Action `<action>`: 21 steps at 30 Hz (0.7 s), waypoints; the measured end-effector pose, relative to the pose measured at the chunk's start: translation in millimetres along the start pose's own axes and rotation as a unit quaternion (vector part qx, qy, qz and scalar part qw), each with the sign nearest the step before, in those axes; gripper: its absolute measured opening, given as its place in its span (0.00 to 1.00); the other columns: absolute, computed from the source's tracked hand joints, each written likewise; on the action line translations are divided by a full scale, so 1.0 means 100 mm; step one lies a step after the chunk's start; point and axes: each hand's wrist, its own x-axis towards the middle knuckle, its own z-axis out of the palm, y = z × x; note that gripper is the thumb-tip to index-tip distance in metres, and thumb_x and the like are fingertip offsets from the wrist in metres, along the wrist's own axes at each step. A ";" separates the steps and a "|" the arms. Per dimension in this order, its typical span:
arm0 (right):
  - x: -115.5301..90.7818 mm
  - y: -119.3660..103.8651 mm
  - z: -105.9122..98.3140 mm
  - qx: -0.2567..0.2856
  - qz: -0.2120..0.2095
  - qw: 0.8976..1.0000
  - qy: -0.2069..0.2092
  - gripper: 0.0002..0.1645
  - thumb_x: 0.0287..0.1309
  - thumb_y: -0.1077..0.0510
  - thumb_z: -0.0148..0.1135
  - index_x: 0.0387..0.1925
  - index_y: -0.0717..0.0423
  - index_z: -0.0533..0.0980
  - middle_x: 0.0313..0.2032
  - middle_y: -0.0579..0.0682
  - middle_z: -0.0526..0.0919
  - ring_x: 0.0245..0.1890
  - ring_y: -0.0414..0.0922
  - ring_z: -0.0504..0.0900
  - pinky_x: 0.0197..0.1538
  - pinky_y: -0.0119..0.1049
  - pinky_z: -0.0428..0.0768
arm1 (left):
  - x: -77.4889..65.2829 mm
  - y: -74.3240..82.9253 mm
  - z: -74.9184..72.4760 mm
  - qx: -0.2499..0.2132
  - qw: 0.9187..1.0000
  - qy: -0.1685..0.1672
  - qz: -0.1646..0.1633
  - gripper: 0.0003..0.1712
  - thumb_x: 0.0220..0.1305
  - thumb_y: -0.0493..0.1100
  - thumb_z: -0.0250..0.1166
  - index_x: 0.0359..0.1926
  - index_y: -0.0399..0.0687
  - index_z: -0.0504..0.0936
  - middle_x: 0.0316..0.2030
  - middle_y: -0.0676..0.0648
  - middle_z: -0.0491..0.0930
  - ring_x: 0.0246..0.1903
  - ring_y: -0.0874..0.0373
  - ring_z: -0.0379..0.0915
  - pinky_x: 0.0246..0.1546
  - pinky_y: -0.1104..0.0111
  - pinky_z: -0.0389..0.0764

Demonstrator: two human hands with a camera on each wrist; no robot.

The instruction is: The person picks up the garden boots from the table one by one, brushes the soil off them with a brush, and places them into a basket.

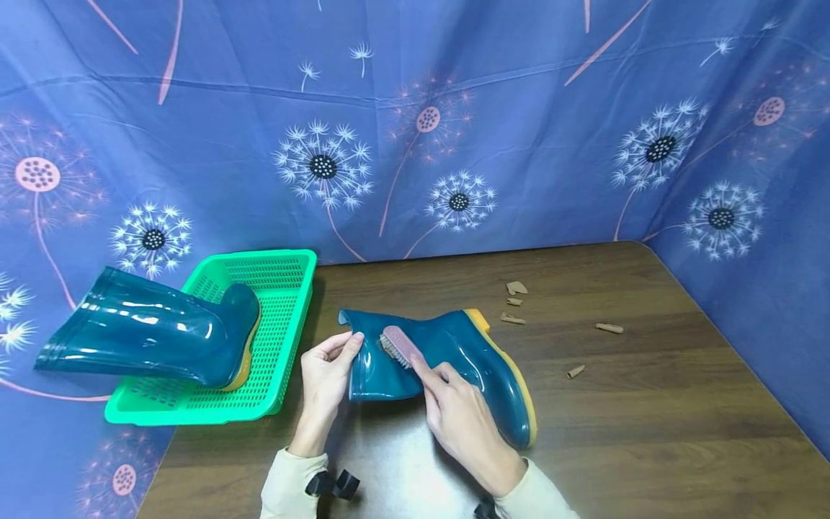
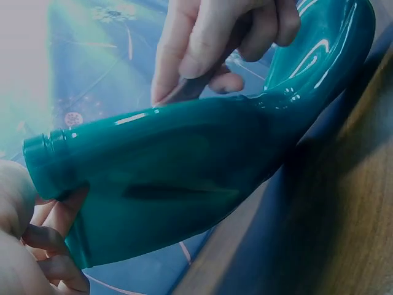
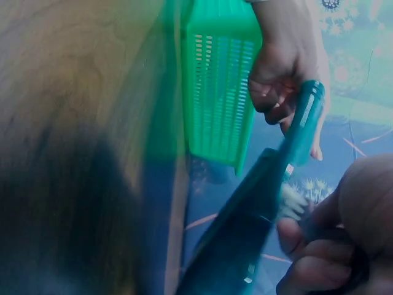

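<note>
A dark teal rubber boot (image 1: 454, 346) with a yellow sole lies on its side in the head view, its opening to the left. My left hand (image 1: 327, 375) pinches the rim of its shaft between thumb and fingers; the left wrist view shows those fingers (image 2: 55, 270) at the boot's cuff. In my right hand (image 1: 463, 418) is a pink-backed scrub brush (image 1: 402, 344), its pale bristles against the upper shaft. The index finger lies along the brush's back. In the right wrist view the bristles (image 3: 293, 203) show beside the shaft.
A green plastic basket (image 1: 295, 346) stands at the left, with a second teal boot (image 1: 155, 328) lying in it, shaft jutting over the left side. Several brown crumbs and pieces (image 1: 512, 318) lie on the wooden table (image 1: 681, 404) at the right. A blue patterned cloth (image 1: 519, 130) hangs behind.
</note>
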 end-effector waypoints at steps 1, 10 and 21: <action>0.00 0.02 -0.01 -0.009 0.010 1.000 -0.005 0.29 0.67 0.63 0.70 0.68 0.47 0.81 0.38 0.48 0.85 0.22 0.37 0.74 0.26 0.26 0.72 | 0.00 -0.01 0.00 0.002 1.000 -0.001 0.001 0.18 0.70 0.45 0.74 0.51 0.33 0.90 0.40 0.37 0.92 0.30 0.66 0.87 0.34 0.73 0.86; 0.03 -0.02 -0.07 0.016 0.018 1.000 0.014 0.26 0.72 0.62 0.66 0.68 0.49 0.81 0.39 0.48 0.85 0.23 0.35 0.72 0.25 0.24 0.70 | 0.00 0.00 0.01 0.004 1.000 0.001 0.010 0.18 0.71 0.45 0.73 0.51 0.33 0.90 0.40 0.38 0.93 0.32 0.66 0.87 0.36 0.73 0.85; -0.03 0.05 -0.09 -0.023 0.038 0.999 -0.014 0.26 0.68 0.63 0.67 0.66 0.49 0.83 0.37 0.50 0.85 0.22 0.38 0.73 0.24 0.27 0.71 | -0.01 -0.02 0.01 -0.001 1.000 -0.006 -0.011 0.20 0.72 0.46 0.72 0.53 0.33 0.89 0.42 0.40 0.93 0.35 0.66 0.87 0.39 0.74 0.85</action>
